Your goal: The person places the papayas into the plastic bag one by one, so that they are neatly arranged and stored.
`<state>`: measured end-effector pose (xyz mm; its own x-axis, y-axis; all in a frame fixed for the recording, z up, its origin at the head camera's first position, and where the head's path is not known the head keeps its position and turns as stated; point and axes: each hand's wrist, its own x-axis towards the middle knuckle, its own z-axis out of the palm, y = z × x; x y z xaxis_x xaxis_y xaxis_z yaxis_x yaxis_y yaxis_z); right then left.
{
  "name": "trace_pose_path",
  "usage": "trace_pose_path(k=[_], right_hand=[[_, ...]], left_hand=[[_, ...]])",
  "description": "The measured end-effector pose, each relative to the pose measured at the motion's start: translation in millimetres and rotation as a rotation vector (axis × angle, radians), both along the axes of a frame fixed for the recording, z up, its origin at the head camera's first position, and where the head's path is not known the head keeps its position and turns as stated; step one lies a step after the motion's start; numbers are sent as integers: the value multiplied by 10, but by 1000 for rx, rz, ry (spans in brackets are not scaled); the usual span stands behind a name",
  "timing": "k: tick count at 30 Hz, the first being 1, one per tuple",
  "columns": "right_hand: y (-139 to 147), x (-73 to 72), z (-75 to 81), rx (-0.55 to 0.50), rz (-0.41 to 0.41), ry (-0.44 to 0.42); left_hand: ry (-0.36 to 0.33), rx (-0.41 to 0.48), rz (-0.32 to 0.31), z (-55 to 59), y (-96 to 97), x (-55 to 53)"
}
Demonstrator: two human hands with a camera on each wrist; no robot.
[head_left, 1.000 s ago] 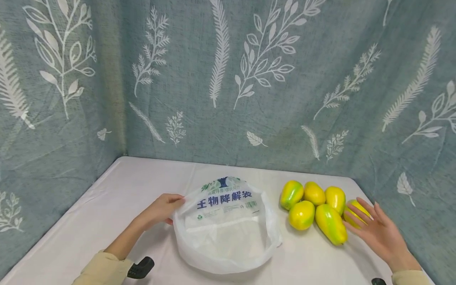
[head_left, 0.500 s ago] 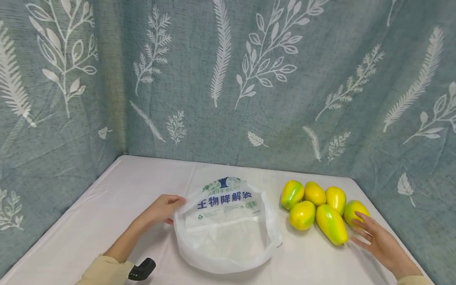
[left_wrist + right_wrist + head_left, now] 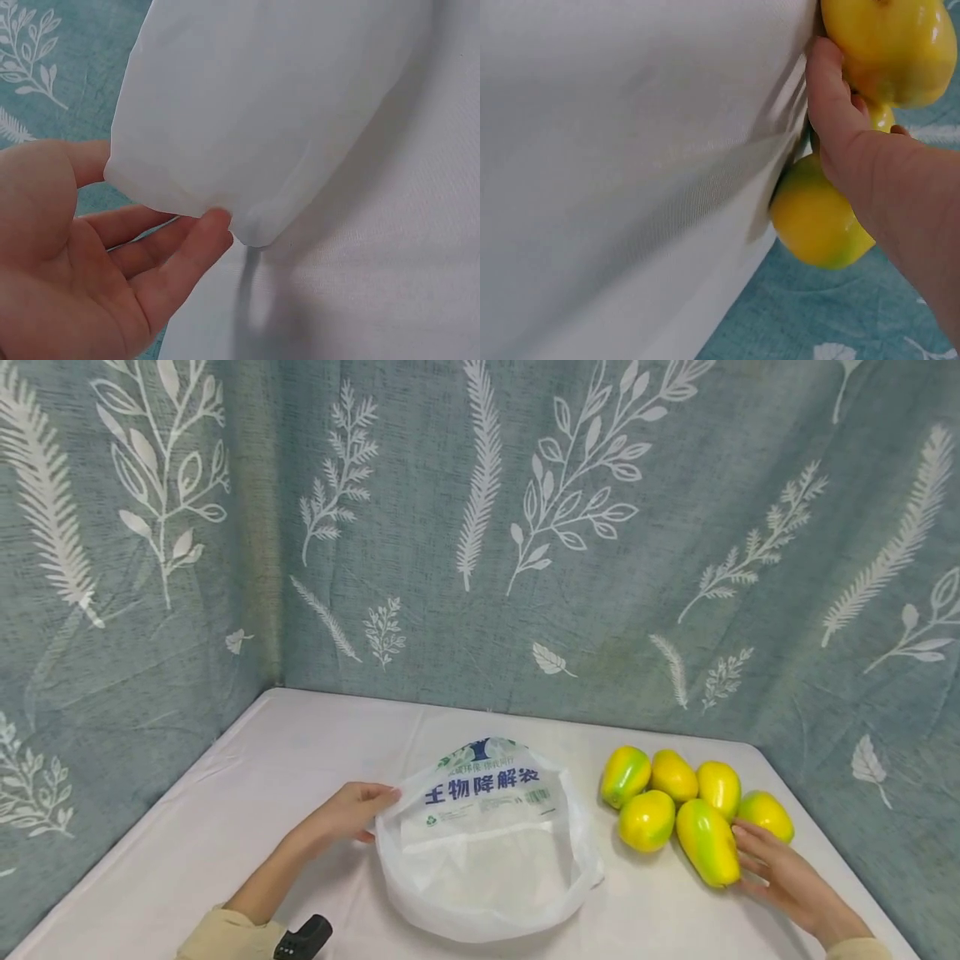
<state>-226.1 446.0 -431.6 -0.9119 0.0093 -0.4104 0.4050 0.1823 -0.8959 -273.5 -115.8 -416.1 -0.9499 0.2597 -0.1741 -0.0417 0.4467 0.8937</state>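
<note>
A white plastic bag with blue and green print stands in the middle of the table, its mouth spread wide in a ring. My left hand pinches the left part of its rim. In the left wrist view, thumb and fingers lie on both sides of the bag's edge. To the right is a group of several glossy yellow-green mangoes. My right hand is at the right side of the nearest, long mango, fingers loosely extended along it. In the right wrist view, part of that hand hides behind the wrist.
Another mango lies just beyond my right hand, near the table's right edge. More mangoes, including one at the front left, lie between it and the bag. A blue-green leaf-patterned curtain surrounds the white table.
My right hand has come down and moved left, from over the far-right mango to the side of the long one. The left hand keeps its hold on the rim. The view has shifted slightly.
</note>
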Motion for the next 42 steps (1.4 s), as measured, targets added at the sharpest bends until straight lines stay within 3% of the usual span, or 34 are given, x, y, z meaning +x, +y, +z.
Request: trace_pose_path(k=[11,22,32,42], right_hand=[[-115,-78,-6,93,-15,-63],[-174,-107,-10,117,-3,-74],[-137,-94,-85,4,-58,-82],[-140,-53,-16,-41,-81,-70]], left_hand=[[-88,66,25,-17,-32,37],[-131,139,2,-43,-47,37],[-148,149,8,-45,-57,11],[-105,126,54,-62,-40,-29]])
